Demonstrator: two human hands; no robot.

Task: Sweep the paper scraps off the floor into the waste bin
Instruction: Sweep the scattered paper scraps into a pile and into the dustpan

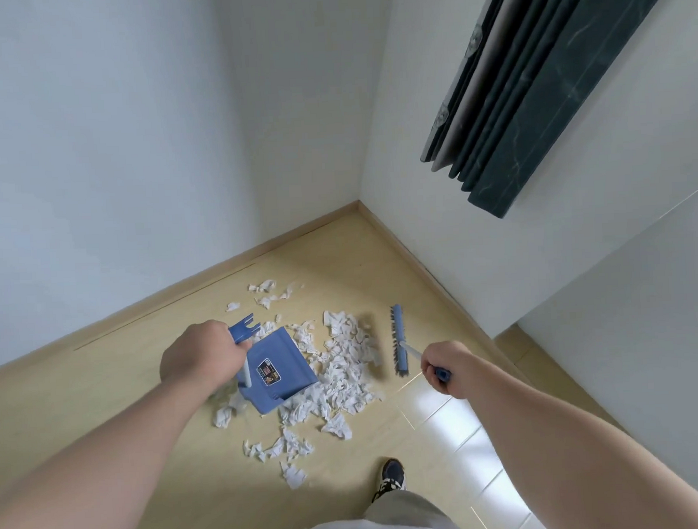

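Now the dustpan point(278, 375) is held low by the left hand point(200, 359) beside the paper scraps point(346, 367), so the broom point(398, 340), gripped by the right hand point(446, 370), can push them in.

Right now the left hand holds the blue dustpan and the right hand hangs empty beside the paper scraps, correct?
Not quite. The left hand does hold the blue dustpan, but the right hand is not empty: it grips the broom by its handle, beside the paper scraps. The head view shows this.
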